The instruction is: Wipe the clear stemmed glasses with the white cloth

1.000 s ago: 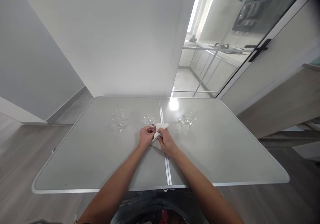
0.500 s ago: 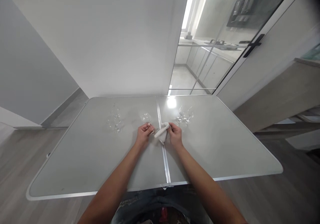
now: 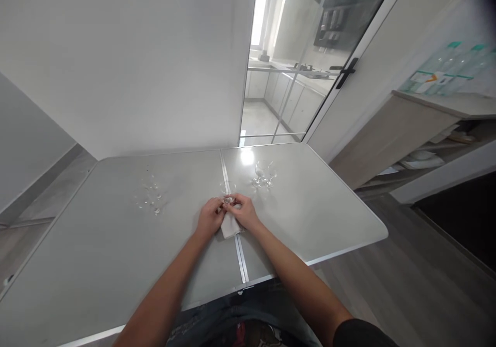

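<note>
Both my hands meet over the middle seam of a grey folding table (image 3: 116, 243). My left hand (image 3: 210, 217) is closed round the lower part of a small clear stemmed glass (image 3: 228, 189). My right hand (image 3: 243, 211) is closed on a white cloth (image 3: 229, 226), which hangs below the glass between the two hands and touches it. Two clear glasses (image 3: 150, 196) stand to the left of my hands. Another pair of clear glasses (image 3: 263, 174) stands to the right, toward the far edge.
A white wall stands just behind the table's far edge. A glass sliding door (image 3: 310, 68) with a black handle opens on a kitchen at the back right. A wooden shelf unit (image 3: 406, 130) with bottles on top stands on the right.
My right hand has brought the cloth back against the glass, after holding it out to the right half a second ago. The camera has swung to the right.
</note>
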The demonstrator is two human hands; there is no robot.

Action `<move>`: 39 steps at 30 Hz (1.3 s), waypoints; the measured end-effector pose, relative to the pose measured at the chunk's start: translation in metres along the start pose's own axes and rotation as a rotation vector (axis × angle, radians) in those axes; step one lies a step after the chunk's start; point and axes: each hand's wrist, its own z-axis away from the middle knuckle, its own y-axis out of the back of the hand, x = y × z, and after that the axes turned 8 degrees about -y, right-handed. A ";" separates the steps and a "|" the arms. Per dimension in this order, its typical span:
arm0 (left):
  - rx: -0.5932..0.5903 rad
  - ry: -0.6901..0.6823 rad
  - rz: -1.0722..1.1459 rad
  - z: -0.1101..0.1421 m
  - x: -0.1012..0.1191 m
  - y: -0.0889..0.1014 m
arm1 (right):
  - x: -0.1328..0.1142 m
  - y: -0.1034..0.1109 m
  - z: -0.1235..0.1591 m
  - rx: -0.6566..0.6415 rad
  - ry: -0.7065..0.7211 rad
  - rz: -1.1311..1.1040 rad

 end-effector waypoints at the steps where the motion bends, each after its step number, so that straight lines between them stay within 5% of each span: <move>1: -0.013 -0.046 -0.042 0.000 0.000 -0.001 | 0.001 -0.001 0.001 0.038 0.019 0.009; 6: -0.039 -0.151 -0.020 -0.001 0.005 -0.001 | -0.007 0.003 0.006 0.111 0.164 0.066; 10: 0.010 -0.057 0.039 -0.001 0.009 0.005 | -0.018 0.025 0.021 0.220 0.188 0.094; 12: -0.028 0.040 0.013 -0.001 0.010 0.007 | -0.018 0.049 0.032 0.335 0.133 0.117; 18: -0.430 0.131 -0.149 -0.004 0.009 0.005 | 0.006 0.160 0.045 0.741 -0.056 0.258; 23: -0.472 0.167 -0.170 -0.007 0.012 0.004 | 0.032 0.223 0.016 0.705 -0.148 0.286; 31: -0.432 0.147 -0.146 -0.005 0.010 0.005 | 0.044 0.236 -0.040 0.595 -0.188 0.377; 39: -0.384 0.117 -0.105 -0.003 0.009 0.006 | 0.043 0.236 -0.049 0.546 -0.171 0.383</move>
